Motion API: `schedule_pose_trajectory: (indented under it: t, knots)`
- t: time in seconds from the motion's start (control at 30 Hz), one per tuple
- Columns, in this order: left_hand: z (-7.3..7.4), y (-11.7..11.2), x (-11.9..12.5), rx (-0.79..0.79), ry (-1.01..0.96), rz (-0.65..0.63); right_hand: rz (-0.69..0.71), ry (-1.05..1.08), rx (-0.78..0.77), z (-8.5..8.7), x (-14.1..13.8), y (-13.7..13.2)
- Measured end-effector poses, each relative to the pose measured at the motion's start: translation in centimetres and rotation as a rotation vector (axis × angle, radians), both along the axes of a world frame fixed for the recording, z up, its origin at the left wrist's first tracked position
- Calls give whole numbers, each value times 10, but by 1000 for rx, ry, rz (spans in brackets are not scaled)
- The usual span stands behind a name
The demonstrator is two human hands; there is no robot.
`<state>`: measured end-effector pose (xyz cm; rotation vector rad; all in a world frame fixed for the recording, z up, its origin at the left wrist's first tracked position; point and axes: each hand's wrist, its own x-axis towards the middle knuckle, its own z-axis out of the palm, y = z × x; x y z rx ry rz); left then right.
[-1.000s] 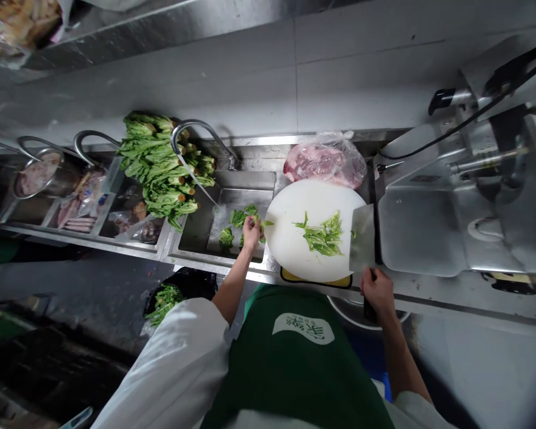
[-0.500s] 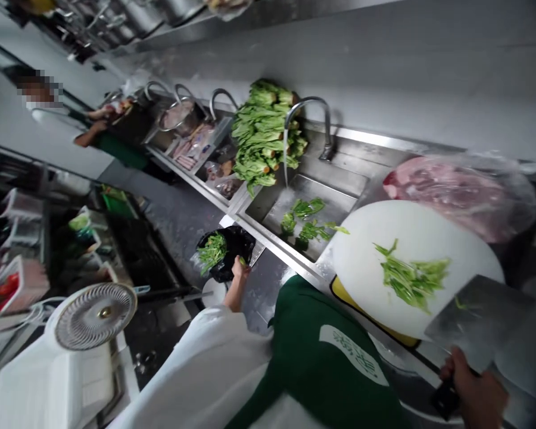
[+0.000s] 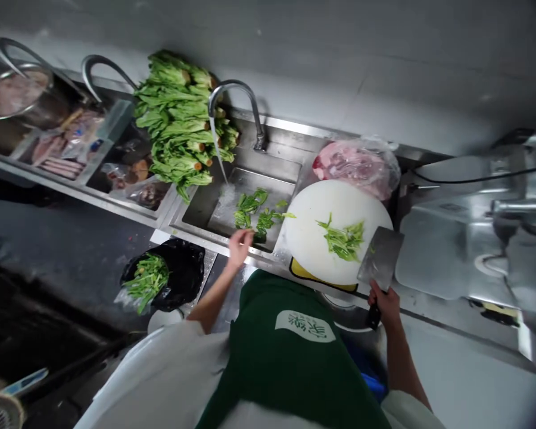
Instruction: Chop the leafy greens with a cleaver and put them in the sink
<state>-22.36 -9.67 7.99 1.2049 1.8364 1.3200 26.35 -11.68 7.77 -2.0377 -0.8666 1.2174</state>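
Head view: right hand (image 3: 385, 302) clenched round cleaver (image 3: 381, 258) handle; left hand (image 3: 240, 244) half-curled over sink greens (image 3: 254, 211), grip unclear.

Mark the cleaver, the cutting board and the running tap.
cleaver (image 3: 381, 257), head view, flat of the blade.
cutting board (image 3: 312, 205), head view, bare white surface.
tap (image 3: 233, 84), head view, top of the curved spout.

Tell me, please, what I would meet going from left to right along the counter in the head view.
Steel bowl → pile of leafy greens → sink → white cutting board → cleaver → meat slicer.
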Motion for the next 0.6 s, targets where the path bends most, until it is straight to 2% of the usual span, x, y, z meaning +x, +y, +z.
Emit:
schedule_pose_trajectory:
  t: [0.07,0.1,0.17,0.27,0.37,0.5,0.6]
  knots:
    - [-17,37,77,16,20,-149,-25,46,-33,-4,8,-8]
    - [-25,52,107,17,78,-217,-35,65,-45,-7,11,-12]
    - [-38,74,151,-15,201,-337,-65,98,-63,-12,17,-19]
    - [-50,96,194,-55,344,-537,-100,147,-73,-20,22,-26]
    - [-51,116,236,-55,410,-673,-81,170,-73,-27,26,-30]
    - [-39,149,293,-182,556,-620,-23,138,-81,-33,36,-35]
    - [-31,170,313,-288,655,-627,3,104,-103,-35,44,-39]
